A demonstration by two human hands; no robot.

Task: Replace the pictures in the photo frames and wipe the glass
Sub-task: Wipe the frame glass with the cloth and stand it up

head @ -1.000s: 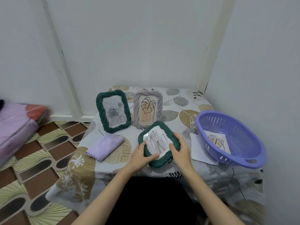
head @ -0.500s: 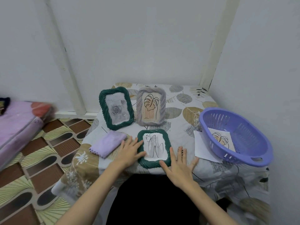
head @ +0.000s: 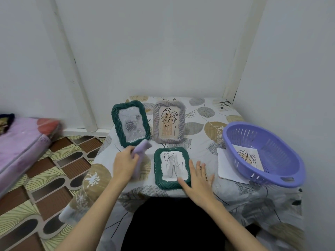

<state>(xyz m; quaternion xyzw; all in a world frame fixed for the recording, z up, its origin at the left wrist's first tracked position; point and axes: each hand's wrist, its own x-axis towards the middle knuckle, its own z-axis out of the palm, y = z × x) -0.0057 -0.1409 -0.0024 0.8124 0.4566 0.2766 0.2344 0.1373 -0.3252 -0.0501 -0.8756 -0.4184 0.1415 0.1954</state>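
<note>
A dark green frame (head: 171, 168) with a line drawing lies flat near the table's front edge. My right hand (head: 198, 178) rests flat with spread fingers on its lower right corner. My left hand (head: 125, 163) grips a lilac cloth (head: 140, 153) and holds it lifted off the table, just left of that frame. Behind stand two upright frames: a green frame (head: 130, 123) with a rose picture and a grey frame (head: 169, 121) with a leaf drawing.
A purple basket (head: 262, 154) at the right holds a leaf picture (head: 249, 157) and sits partly on a white sheet (head: 227, 167). The leaf-print tablecloth (head: 203, 127) covers a small table in a wall corner. A pink mattress (head: 21, 142) lies at the left on the patterned floor.
I laid the green frame flat on the table and let go of it. My left hand reached left, took the lilac cloth and lifted it. My right hand settled on the frame's corner.
</note>
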